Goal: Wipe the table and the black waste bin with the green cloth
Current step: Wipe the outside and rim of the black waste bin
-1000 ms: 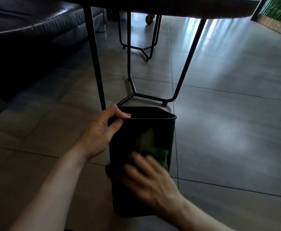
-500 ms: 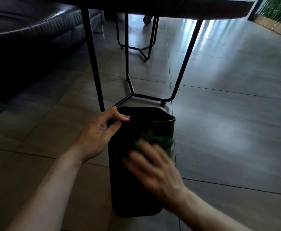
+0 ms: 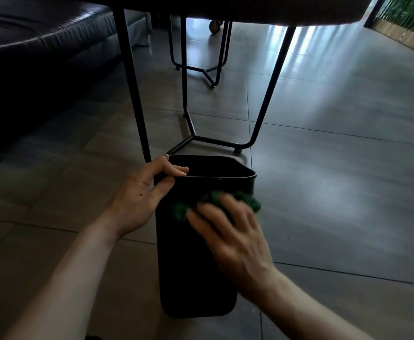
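Bin (image 3: 188, 266) first: it stood upright on the tiled floor (image 3: 336, 192), just in front of the table's (image 3: 250, 11) thin black metal legs, its mouth open to the camera. Your left hand (image 3: 137, 197) gripped its near-left corner, fingers hooked over the rim and thumb laid against the outer wall. Your right hand (image 3: 235, 231) lay flat with fingers spread on the side of the bin that faced you, high up near the rim, and pressed the green cloth (image 3: 215, 200) against that wall. The cloth was bunched under your fingertips, and its edges showed to the left of your fingers and past the bin's right corner. Your right hand was blurred, so whether any finger curled around the cloth could not be told; it looked pinned under the palm rather than clenched. To the left, a dark sofa (image 3: 41, 45) sat beside the table. Beyond the table, a second wire frame (image 3: 201, 67) stood on the floor.
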{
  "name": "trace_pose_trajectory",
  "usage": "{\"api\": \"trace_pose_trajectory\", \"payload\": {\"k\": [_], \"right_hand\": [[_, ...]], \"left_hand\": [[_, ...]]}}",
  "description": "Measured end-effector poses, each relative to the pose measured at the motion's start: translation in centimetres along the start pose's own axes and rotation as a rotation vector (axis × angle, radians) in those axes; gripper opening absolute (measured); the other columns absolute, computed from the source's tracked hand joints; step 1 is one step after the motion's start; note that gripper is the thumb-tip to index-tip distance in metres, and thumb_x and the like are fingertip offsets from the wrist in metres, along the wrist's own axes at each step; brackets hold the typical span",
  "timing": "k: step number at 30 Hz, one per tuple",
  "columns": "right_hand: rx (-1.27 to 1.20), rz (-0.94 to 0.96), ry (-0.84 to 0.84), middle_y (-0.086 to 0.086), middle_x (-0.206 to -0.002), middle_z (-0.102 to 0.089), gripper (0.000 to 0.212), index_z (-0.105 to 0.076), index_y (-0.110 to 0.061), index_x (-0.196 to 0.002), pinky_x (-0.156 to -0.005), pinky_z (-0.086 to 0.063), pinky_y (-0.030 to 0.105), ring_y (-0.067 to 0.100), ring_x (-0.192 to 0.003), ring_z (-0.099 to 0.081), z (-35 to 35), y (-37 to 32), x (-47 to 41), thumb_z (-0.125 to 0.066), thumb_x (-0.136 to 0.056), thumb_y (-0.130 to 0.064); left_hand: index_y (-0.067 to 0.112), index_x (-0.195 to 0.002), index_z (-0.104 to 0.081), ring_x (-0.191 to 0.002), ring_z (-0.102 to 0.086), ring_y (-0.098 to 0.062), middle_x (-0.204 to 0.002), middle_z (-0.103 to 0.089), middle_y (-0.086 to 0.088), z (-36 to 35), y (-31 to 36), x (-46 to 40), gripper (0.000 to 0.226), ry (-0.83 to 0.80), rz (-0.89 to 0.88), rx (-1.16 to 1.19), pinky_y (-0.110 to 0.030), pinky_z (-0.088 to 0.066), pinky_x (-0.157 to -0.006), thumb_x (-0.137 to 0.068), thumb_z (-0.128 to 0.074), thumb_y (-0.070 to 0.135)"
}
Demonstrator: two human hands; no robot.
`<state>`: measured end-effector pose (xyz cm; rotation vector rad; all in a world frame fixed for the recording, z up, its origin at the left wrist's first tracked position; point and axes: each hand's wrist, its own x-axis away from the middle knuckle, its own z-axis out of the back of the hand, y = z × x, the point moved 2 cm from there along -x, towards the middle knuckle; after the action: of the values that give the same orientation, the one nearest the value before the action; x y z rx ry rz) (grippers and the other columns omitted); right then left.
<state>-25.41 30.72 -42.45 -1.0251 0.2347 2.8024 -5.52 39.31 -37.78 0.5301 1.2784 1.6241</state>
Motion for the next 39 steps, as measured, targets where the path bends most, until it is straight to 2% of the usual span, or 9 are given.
{"api": "trace_pose_trajectory", "payload": {"k": [4,9,15,19,22,27,33,35,39], "right_hand": [[-0.103,0.197,-0.269,0.001,-0.114,-0.071,0.031,-0.073,-0.021,-0.122,-0.086,-0.056,0.041,0.033,-0.109,-0.065,0.9,-2.1,5.5,-0.051,-0.103,-0.013],[-0.437,-0.059,-0.629,-0.009,-0.115,-0.060,0.034,-0.067,-0.036,-0.122,-0.080,-0.056,0.042,0.022,-0.103,-0.055,4.0,1.1,1.5,-0.063,-0.091,-0.022],[-0.452,-0.513,-0.032,-0.002,-0.109,-0.054,0.031,-0.074,-0.017,-0.106,-0.081,-0.044,0.006,0.007,-0.093,-0.053,6.0,5.9,-5.3,-0.088,-0.079,-0.013],[-0.348,-0.638,0.356,0.002,-0.102,-0.054,0.032,-0.064,-0.005,-0.092,-0.080,-0.045,0.006,0.006,-0.089,-0.049,4.3,4.2,-5.2,-0.090,-0.073,-0.005],[-0.305,-0.422,0.291,0.011,-0.120,-0.062,0.025,-0.072,-0.004,-0.104,-0.101,-0.051,0.029,0.025,-0.121,-0.057,1.5,0.9,-2.7,-0.083,-0.087,-0.018],[-0.034,-0.050,-0.175,0.007,-0.169,-0.026,0.085,-0.038,-0.016,-0.159,-0.125,-0.019,0.048,0.036,-0.159,-0.015,-2.4,-2.4,3.4,-0.068,-0.090,-0.057],[0.084,0.497,-0.250,0.003,-0.158,-0.049,0.040,-0.050,-0.027,-0.150,-0.112,-0.045,0.044,0.037,-0.153,-0.033,-2.6,-1.2,7.3,-0.046,-0.111,-0.018],[0.061,0.465,-0.198,0.004,-0.157,-0.049,0.037,-0.055,-0.027,-0.146,-0.111,-0.045,0.044,0.036,-0.151,-0.037,-1.9,0.4,5.5,-0.048,-0.111,-0.017],[-0.057,0.017,0.061,0.007,-0.159,-0.038,0.043,-0.052,-0.028,-0.147,-0.116,-0.039,0.051,0.036,-0.153,-0.031,-0.6,2.6,-1.0,-0.062,-0.105,-0.029]], "left_hand": [[0.025,-0.098,-0.065,-0.141,-0.038,0.006,-0.121,-0.071,0.017,-0.1,0.1,0.1,0.016,0.002,0.009,-0.010,-0.027,-0.030,-0.114,-0.101,-0.053,0.013],[0.024,-0.096,-0.065,-0.140,-0.040,0.005,-0.120,-0.072,0.012,-0.3,0.4,0.1,0.017,0.007,0.010,-0.012,-0.028,-0.031,-0.115,-0.100,-0.054,0.012],[0.020,-0.098,-0.065,-0.129,-0.048,0.012,-0.119,-0.072,0.009,-0.6,0.6,-0.1,0.014,0.006,0.001,-0.018,-0.020,-0.034,-0.109,-0.100,-0.054,0.011],[0.022,-0.098,-0.065,-0.132,-0.046,0.010,-0.119,-0.072,0.012,-0.6,0.3,-0.2,0.015,0.013,-0.001,-0.009,-0.021,-0.034,-0.110,-0.100,-0.054,0.012],[0.021,-0.100,-0.065,-0.138,-0.042,0.005,-0.119,-0.072,0.015,-0.3,-0.3,-0.3,0.014,0.023,-0.001,-0.009,-0.025,-0.033,-0.113,-0.100,-0.054,0.012],[0.020,-0.100,-0.064,-0.140,-0.041,0.002,-0.120,-0.072,0.013,-0.2,-0.8,-0.4,0.014,0.020,-0.033,-0.005,-0.029,-0.032,-0.115,-0.101,-0.053,0.012],[0.027,-0.100,-0.063,-0.142,-0.037,0.004,-0.123,-0.070,0.015,-0.1,-1.1,-0.5,0.015,-0.005,-0.018,0.018,-0.031,-0.030,-0.115,-0.102,-0.052,0.017],[0.027,-0.101,-0.062,-0.143,-0.036,0.003,-0.123,-0.069,0.016,-0.1,-1.3,-0.6,0.013,-0.009,-0.014,0.026,-0.032,-0.030,-0.115,-0.102,-0.052,0.020],[0.029,-0.101,-0.062,-0.145,-0.033,0.003,-0.126,-0.068,0.016,-0.4,-1.2,-0.7,0.010,-0.032,-0.028,0.026,-0.032,-0.028,-0.115,-0.101,-0.052,0.032]]}}
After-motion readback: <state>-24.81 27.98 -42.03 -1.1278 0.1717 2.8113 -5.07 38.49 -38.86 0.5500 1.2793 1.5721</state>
